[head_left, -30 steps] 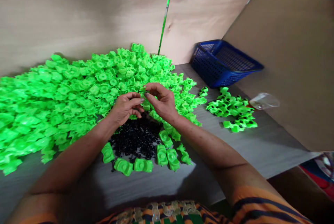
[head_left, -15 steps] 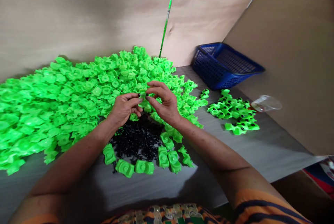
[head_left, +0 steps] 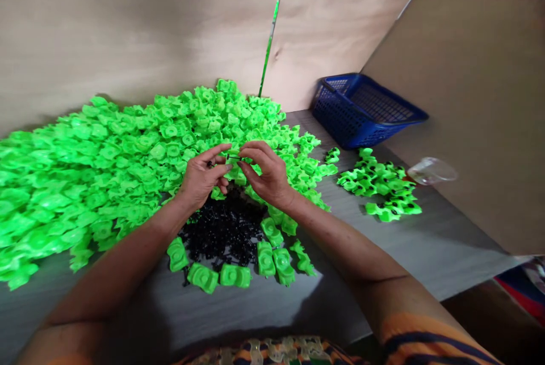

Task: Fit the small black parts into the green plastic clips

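Observation:
My right hand [head_left: 267,175] pinches a thin black axle [head_left: 234,157] with a small wheel-like end, pointing toward my left hand. My left hand [head_left: 200,177] is close beside it, index finger lifted away from the thumb. A small black part [head_left: 210,164] is tucked among its fingers, mostly hidden. Below both hands lies a pile of black axles [head_left: 223,229]. Bright green toy car bodies [head_left: 128,155] are heaped behind and to the left. Several single green car bodies [head_left: 235,276] lie along the near side of the black pile.
At right, a group of green car bodies with black wheels [head_left: 378,180] lies on the grey table [head_left: 451,234]. Behind it stands a blue plastic basket [head_left: 361,121], with a clear plastic cup [head_left: 434,170] on its side nearby. A green-stained stick [head_left: 269,50] leans on the back wall.
My left index finger has lifted from the axle it was pinching, and the left fingers have spread a little. My right hand has lowered slightly and still pinches the axle.

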The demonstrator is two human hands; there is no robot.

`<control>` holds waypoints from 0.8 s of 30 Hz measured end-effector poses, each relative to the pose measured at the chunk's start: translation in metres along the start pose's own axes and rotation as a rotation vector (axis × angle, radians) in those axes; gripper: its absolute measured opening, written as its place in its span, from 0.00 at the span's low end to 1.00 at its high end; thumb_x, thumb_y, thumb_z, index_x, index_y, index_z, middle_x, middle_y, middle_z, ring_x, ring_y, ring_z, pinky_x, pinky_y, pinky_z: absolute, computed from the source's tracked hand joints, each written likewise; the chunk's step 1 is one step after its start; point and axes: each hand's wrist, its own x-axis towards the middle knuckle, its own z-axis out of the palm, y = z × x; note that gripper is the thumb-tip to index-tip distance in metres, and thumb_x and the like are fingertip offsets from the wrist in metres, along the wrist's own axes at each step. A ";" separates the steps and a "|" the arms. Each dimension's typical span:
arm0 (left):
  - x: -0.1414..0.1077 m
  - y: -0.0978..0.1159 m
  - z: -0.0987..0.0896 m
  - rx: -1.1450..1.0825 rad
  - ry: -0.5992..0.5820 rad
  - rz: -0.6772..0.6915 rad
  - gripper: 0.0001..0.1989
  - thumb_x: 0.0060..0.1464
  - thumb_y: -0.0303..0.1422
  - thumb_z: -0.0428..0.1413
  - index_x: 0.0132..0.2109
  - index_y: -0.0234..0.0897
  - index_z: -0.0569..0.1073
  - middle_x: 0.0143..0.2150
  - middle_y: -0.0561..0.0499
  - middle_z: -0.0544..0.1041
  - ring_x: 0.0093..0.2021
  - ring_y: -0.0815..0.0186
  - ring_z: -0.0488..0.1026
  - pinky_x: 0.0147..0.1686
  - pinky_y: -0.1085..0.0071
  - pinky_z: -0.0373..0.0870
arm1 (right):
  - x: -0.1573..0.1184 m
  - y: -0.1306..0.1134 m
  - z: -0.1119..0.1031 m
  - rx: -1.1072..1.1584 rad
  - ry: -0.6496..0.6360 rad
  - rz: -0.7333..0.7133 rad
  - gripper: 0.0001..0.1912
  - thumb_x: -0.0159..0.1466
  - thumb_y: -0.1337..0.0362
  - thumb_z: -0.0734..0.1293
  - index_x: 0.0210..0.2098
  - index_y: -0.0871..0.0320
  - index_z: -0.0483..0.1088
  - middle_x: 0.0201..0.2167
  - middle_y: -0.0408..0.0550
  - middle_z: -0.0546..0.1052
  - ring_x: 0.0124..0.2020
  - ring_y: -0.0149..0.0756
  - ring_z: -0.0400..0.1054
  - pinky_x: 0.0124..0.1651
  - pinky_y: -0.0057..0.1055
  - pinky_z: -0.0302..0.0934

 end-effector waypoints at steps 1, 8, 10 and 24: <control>0.000 0.000 0.000 0.000 -0.004 0.005 0.31 0.32 0.31 0.71 0.50 0.36 0.82 0.31 0.61 0.71 0.16 0.75 0.69 0.12 0.74 0.70 | 0.000 0.000 0.000 -0.003 -0.013 0.007 0.06 0.74 0.65 0.64 0.47 0.53 0.72 0.47 0.54 0.78 0.51 0.40 0.74 0.52 0.40 0.73; 0.000 0.000 -0.001 0.026 -0.029 0.016 0.26 0.33 0.31 0.71 0.45 0.36 0.83 0.31 0.61 0.72 0.15 0.73 0.70 0.12 0.73 0.70 | -0.001 0.001 0.002 -0.035 -0.036 0.028 0.06 0.74 0.66 0.62 0.46 0.54 0.71 0.46 0.54 0.79 0.48 0.38 0.75 0.49 0.37 0.74; -0.001 -0.001 -0.002 0.021 -0.056 0.018 0.25 0.34 0.33 0.71 0.45 0.36 0.82 0.29 0.61 0.72 0.16 0.72 0.71 0.13 0.73 0.71 | -0.001 0.002 0.003 -0.031 -0.044 0.047 0.06 0.73 0.66 0.62 0.46 0.54 0.72 0.46 0.54 0.79 0.47 0.38 0.75 0.50 0.37 0.74; 0.002 -0.001 -0.005 0.066 -0.023 0.070 0.33 0.35 0.50 0.76 0.45 0.34 0.83 0.19 0.59 0.72 0.16 0.67 0.73 0.16 0.73 0.75 | -0.003 0.004 0.009 0.328 0.037 0.349 0.08 0.68 0.58 0.70 0.44 0.53 0.74 0.42 0.48 0.80 0.41 0.34 0.75 0.45 0.33 0.73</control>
